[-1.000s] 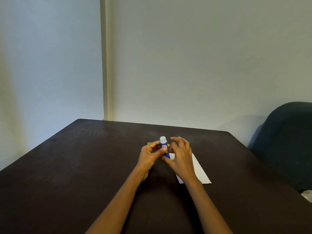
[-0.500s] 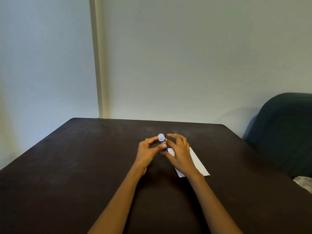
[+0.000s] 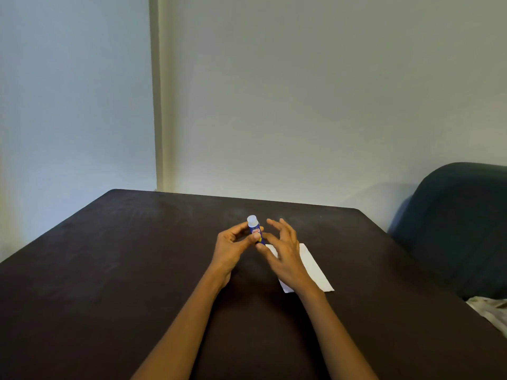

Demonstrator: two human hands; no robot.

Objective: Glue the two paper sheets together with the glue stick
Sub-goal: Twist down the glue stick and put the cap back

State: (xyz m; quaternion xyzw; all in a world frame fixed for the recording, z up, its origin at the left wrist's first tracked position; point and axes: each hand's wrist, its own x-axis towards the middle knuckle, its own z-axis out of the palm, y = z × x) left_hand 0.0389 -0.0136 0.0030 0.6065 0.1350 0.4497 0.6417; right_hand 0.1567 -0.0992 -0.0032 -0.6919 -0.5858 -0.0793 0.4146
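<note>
A blue glue stick (image 3: 255, 229) with a pale white top is held upright above the dark table (image 3: 137, 256). My left hand (image 3: 233, 248) pinches its body between thumb and fingers. My right hand (image 3: 285, 253) sits right beside it, thumb and fingertips at the stick's lower end, the other fingers spread. White paper (image 3: 312, 267) lies flat on the table under and to the right of my right hand. Whether it is one sheet or two stacked I cannot tell.
A dark upholstered chair (image 3: 463, 223) stands at the table's right side. Some pale cloth or paper (image 3: 491, 311) lies at the right edge of view. Walls rise behind the table's far edge.
Both hands keep working the glue stick in much the same spot. My right hand's fingers have spread wider off the stick. The camera has shifted slightly.
</note>
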